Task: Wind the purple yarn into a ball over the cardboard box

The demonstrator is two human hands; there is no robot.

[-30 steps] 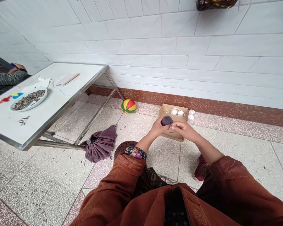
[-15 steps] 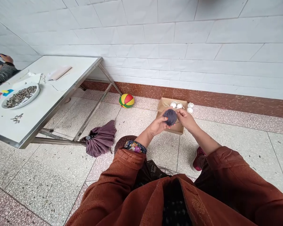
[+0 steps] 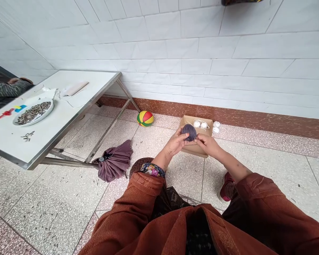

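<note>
A ball of dark grey-purple yarn [image 3: 188, 132] rests in my left hand [image 3: 177, 142], whose fingers and thumb curl round its left side. On the other side, my right hand [image 3: 207, 144] has its thumb and fingers pinched together close against the ball, on what looks like its thin yarn strand, barely visible. Both hands are held above an open cardboard box [image 3: 196, 151] on the floor. Inside the box lie white yarn balls [image 3: 197, 123] with loose white strands. More small white balls [image 3: 216, 127] sit just outside its right edge.
On the left stands a metal-edged table [image 3: 69, 119] with a plate [image 3: 45, 114] of dark seeds or husks. Below its corner is a folded purple umbrella [image 3: 116, 161]. A coloured ball [image 3: 145, 118] lies near the wall. Another person's sleeve [image 3: 5, 90] shows at far left.
My view has tilted upward slightly, so the scene sits lower. My right hand has moved down beside the yarn ball, which stays in my left hand. The other person's hand has lowered.
</note>
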